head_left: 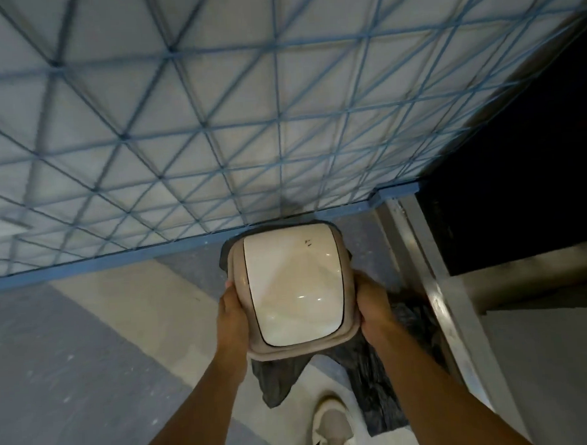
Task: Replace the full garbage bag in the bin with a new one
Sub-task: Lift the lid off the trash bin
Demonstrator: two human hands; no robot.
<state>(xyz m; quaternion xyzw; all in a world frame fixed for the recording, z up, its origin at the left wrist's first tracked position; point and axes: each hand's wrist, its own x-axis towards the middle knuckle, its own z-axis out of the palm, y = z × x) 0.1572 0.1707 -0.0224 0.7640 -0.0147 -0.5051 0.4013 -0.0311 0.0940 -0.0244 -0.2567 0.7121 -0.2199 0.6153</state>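
Head view: both hands, left hand (231, 314) and right hand (374, 303), clasp bin lid (293, 285) edges beside blue grille (212, 124).

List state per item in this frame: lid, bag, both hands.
bin lid: on the bin, swing flap closed, held on both sides
garbage bag: dark, its edge hanging out below the lid rim
left hand: grips the lid's left edge
right hand: grips the lid's right edge
shoe: on the floor, near the bin
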